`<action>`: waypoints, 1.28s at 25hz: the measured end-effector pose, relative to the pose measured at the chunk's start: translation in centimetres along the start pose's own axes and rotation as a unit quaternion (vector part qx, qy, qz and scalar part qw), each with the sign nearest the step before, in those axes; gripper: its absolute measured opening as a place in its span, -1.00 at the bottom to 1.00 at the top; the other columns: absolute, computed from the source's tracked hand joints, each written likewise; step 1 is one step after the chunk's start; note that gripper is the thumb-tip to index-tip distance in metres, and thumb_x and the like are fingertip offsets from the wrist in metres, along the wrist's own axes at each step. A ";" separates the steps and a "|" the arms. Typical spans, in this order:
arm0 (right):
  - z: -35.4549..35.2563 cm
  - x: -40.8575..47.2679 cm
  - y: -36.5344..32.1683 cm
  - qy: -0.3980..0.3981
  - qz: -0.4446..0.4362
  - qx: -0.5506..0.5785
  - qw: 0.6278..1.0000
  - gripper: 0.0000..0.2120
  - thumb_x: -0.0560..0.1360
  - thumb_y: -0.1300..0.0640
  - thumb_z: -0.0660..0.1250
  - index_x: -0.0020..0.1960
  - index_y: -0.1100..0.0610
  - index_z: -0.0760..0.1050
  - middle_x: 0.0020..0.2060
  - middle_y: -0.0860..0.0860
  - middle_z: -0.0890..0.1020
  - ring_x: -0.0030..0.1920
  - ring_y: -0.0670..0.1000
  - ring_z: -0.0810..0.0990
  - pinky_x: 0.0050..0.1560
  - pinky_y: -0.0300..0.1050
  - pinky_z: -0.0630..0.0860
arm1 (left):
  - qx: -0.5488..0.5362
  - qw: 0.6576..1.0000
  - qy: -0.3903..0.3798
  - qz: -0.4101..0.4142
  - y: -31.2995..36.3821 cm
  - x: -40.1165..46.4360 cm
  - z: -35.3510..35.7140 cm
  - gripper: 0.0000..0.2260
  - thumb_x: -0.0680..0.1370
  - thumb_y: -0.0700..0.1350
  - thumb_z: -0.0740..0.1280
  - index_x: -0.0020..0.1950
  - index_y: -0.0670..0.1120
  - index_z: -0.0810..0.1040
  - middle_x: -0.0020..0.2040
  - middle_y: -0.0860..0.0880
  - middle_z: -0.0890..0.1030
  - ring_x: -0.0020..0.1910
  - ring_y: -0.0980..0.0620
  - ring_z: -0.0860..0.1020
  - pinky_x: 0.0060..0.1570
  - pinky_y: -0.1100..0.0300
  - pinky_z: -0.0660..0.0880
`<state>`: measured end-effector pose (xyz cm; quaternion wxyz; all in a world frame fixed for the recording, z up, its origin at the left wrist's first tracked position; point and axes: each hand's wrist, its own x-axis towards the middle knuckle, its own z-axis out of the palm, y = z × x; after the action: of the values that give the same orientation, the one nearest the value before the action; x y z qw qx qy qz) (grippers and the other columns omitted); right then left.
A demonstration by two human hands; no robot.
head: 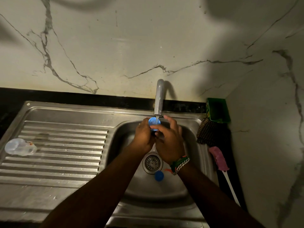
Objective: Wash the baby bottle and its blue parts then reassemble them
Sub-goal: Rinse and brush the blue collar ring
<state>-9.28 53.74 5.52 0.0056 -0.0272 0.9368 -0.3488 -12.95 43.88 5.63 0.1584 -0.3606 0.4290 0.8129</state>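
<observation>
Under the tap, a thin stream of water runs onto a translucent blue cap. My left hand grips the cap from the left with curled fingers. My right hand touches the cap's near rim with thumb and fingers, its other fingers raised. A second blue part lies in the sink basin, just below the drain. The clear baby bottle lies on its side at the left end of the ribbed draining board.
A dark scrubbing brush and a pink-headed bottle brush with a white handle lie on the sink's right rim. A green holder stands in the back right corner. Marble walls close off the back and right.
</observation>
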 end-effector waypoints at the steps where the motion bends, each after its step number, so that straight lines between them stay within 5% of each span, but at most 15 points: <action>1: -0.3 0.2 0.3 0.030 -0.019 -0.065 0.997 -0.61 0.52 0.08 0.32 0.33 -0.11 0.54 0.55 0.09 0.24 0.47 0.21 0.25 0.31 0.13 0.39 | 0.008 1.000 0.001 -0.009 -0.1 -0.3 0.1 -0.70 0.67 0.00 0.29 0.21 -0.20 0.60 -0.04 -0.19 0.70 -0.17 -0.06 0.69 -0.21 0.15 0.64; 4: -1.1 0.4 0.4 0.081 -0.009 -0.162 0.983 -0.55 0.47 0.00 0.29 0.36 -0.14 0.50 0.53 0.15 0.29 0.42 0.31 0.34 0.16 0.26 0.46 | -0.029 0.999 -0.027 -0.031 -0.1 -0.9 0.3 -0.73 0.66 0.00 0.31 0.15 -0.21 0.59 -0.13 -0.17 0.68 -0.28 0.00 0.59 -0.32 0.23 0.55; 6: -1.0 -0.1 0.5 0.080 -0.018 -0.211 0.974 -0.44 0.40 0.14 0.41 0.38 -0.13 0.48 0.50 0.18 0.33 0.39 0.33 0.37 0.14 0.27 0.49 | -0.052 0.997 -0.040 -0.029 0.3 -0.9 0.4 -0.74 0.66 -0.01 0.31 0.09 -0.22 0.58 -0.27 -0.15 0.69 -0.31 0.00 0.55 -0.37 0.27 0.50; 9: -0.7 -0.6 0.3 -0.021 -0.011 -0.150 0.988 -0.35 0.43 0.26 0.37 0.47 -0.12 0.38 0.54 0.14 0.20 0.46 0.25 0.23 0.29 0.18 0.45 | -0.040 0.999 -0.016 -0.018 0.2 -0.7 0.5 -0.74 0.65 0.01 0.33 0.12 -0.19 0.58 -0.19 -0.17 0.73 -0.05 -0.13 0.65 -0.11 0.14 0.58; 12: -0.5 0.2 0.6 0.008 0.066 0.042 0.997 -0.60 0.55 0.22 0.32 0.37 0.00 0.48 0.44 0.12 0.35 0.38 0.12 0.35 0.32 0.05 0.47 | -0.012 0.999 -0.040 0.013 -1.0 -0.7 0.2 -0.70 0.64 -0.02 0.34 0.26 -0.20 0.57 0.07 -0.20 0.70 0.02 -0.11 0.69 -0.02 0.06 0.64; 14: -0.6 0.6 0.3 0.050 0.186 0.322 0.927 -0.82 0.59 0.23 0.30 0.17 0.11 0.55 0.15 0.12 0.58 0.15 0.08 0.56 0.08 -0.04 0.59 | -0.029 0.996 -0.072 0.048 -1.3 -0.5 -0.5 -0.65 0.60 -0.09 0.38 0.33 -0.24 0.54 0.19 -0.24 0.66 0.03 -0.10 0.70 -0.10 0.07 0.68; 16: -0.9 0.9 -0.4 0.022 0.271 0.444 0.854 -0.87 0.64 0.13 0.27 0.15 0.10 0.54 0.02 0.10 0.65 0.01 0.06 0.66 -0.06 -0.09 0.64 | -0.027 0.993 -0.089 0.071 -1.2 -0.5 -1.2 -0.72 0.58 -0.16 0.38 0.27 -0.23 0.59 0.18 -0.22 0.68 0.01 -0.06 0.71 -0.14 0.15 0.65; 21: -0.7 1.8 -1.0 0.008 0.222 0.424 0.878 -0.80 0.60 0.02 0.34 0.19 0.05 0.54 -0.01 0.03 0.66 -0.01 0.02 0.67 -0.02 -0.07 0.66 | -0.014 0.991 -0.095 0.098 -0.5 -0.9 -1.9 -0.82 0.64 -0.25 0.29 0.20 -0.16 0.63 0.10 -0.11 0.72 0.00 0.02 0.73 -0.08 0.17 0.66; 25: 0.3 2.8 -1.6 0.083 0.156 0.318 0.932 -0.88 0.61 0.11 0.31 -0.05 0.14 0.54 -0.17 0.07 0.63 -0.15 -0.01 0.61 -0.10 -0.04 0.62 | -0.005 0.990 -0.098 0.101 -0.9 -1.2 -2.1 -0.76 0.63 -0.22 0.32 0.29 -0.14 0.61 0.19 -0.11 0.69 0.09 0.00 0.69 0.00 0.13 0.64; 28: 0.6 3.7 -1.3 0.107 0.211 0.322 0.917 -0.84 0.59 0.16 0.31 -0.15 0.19 0.52 -0.20 0.16 0.61 -0.19 0.07 0.57 -0.16 0.09 0.60 | -0.018 0.991 -0.091 0.098 -1.3 -1.2 -2.2 -0.81 0.63 -0.24 0.32 0.20 -0.09 0.65 0.16 -0.10 0.70 0.10 0.00 0.68 -0.03 0.16 0.64; 30: 0.6 3.3 -1.3 0.056 0.218 0.384 0.896 -0.94 0.56 0.18 0.38 -0.02 0.17 0.57 -0.08 0.12 0.67 -0.11 0.06 0.64 -0.23 -0.10 0.62 | -0.049 0.991 -0.081 0.098 -1.1 -1.0 -2.3 -0.80 0.65 -0.27 0.29 0.22 -0.14 0.63 0.16 -0.14 0.70 0.09 -0.02 0.69 -0.04 0.18 0.65; 32: 0.8 2.9 -1.1 0.040 0.203 0.403 0.892 -0.84 0.51 0.19 0.46 0.08 0.16 0.59 -0.01 0.09 0.68 -0.03 0.03 0.68 -0.15 -0.17 0.65 | -0.063 0.990 -0.076 0.103 -1.2 -0.7 -2.2 -0.78 0.66 -0.26 0.27 0.27 -0.20 0.60 0.19 -0.20 0.69 0.16 -0.09 0.68 0.07 0.12 0.64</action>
<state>-12.13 52.27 5.65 0.0491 0.1820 0.7006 -0.6882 -10.80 42.78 4.62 0.0829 -0.2607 0.3988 0.8753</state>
